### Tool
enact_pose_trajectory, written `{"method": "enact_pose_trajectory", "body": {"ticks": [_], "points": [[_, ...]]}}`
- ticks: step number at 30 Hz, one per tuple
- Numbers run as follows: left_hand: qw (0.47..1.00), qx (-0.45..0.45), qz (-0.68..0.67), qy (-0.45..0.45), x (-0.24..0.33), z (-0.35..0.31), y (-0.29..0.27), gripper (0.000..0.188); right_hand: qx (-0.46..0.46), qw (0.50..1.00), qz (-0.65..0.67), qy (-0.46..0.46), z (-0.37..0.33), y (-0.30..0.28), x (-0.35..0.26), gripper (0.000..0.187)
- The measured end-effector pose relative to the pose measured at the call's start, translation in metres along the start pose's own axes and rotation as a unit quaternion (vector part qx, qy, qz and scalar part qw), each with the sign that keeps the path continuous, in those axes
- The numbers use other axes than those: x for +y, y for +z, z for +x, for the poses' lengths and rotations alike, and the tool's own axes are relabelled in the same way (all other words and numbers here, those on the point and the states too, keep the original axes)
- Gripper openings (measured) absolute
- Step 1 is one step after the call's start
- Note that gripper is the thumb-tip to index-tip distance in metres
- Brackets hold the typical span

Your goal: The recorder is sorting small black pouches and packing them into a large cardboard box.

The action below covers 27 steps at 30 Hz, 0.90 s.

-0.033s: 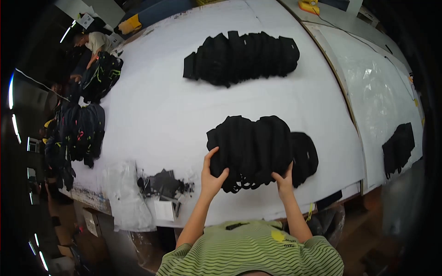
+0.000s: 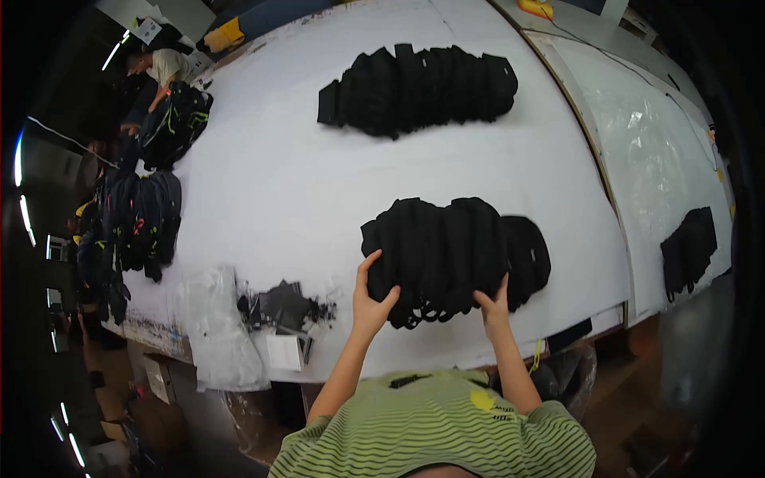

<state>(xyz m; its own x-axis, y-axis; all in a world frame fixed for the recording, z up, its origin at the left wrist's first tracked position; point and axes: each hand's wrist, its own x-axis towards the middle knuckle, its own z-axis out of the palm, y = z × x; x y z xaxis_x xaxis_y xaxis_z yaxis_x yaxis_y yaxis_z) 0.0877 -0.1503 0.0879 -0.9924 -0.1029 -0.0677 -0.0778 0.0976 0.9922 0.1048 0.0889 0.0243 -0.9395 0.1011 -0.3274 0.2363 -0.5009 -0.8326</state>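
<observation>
A thick row of black cloth pieces (image 2: 434,251), packed side by side, lies on the white table in front of me. Small loops hang out along its near edge. My left hand (image 2: 371,307) clasps the left end, thumb on the near side and fingers round the outer side. At the right end my right hand (image 2: 494,307) grips the same way, its fingers partly hidden behind the cloth. Touching that end is a shorter black cloth bunch (image 2: 527,259) with a small pale tag. Farther back lies a longer row of similar black pieces (image 2: 414,89).
Dark backpacks (image 2: 147,219) pile up along the table's left side, where another person (image 2: 167,68) bends over them. Nearer lie clear plastic bags (image 2: 215,327), black scraps (image 2: 283,307) and a small white box (image 2: 285,352). Another black bunch (image 2: 690,248) rests on the right-hand table.
The whole scene sits slightly higher in the picture. Both hands keep their hold on the row of black cloth pieces, which has barely shifted to the right.
</observation>
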Motion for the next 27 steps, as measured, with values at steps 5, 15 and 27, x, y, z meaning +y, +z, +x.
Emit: {"method": "enact_pose_trajectory", "body": {"ticks": [5, 15, 27], "points": [[0.996, -0.084, 0.005, 0.037, -0.076, -0.050, 0.024, 0.074, 0.006, 0.921, -0.358, -0.153, 0.000, -0.079, 0.028, 0.089], [0.975, 0.065, -0.121, -0.174, -0.118, -0.097, 0.009, 0.088, -0.153, 0.811, -0.468, -0.318, -0.079, 0.061, 0.048, 0.038], [0.960, 0.061, 0.258, -0.090, -0.112, -0.130, -0.060, 0.081, -0.047, 0.667, -0.649, -0.363, -0.069, 0.080, 0.092, 0.035]]}}
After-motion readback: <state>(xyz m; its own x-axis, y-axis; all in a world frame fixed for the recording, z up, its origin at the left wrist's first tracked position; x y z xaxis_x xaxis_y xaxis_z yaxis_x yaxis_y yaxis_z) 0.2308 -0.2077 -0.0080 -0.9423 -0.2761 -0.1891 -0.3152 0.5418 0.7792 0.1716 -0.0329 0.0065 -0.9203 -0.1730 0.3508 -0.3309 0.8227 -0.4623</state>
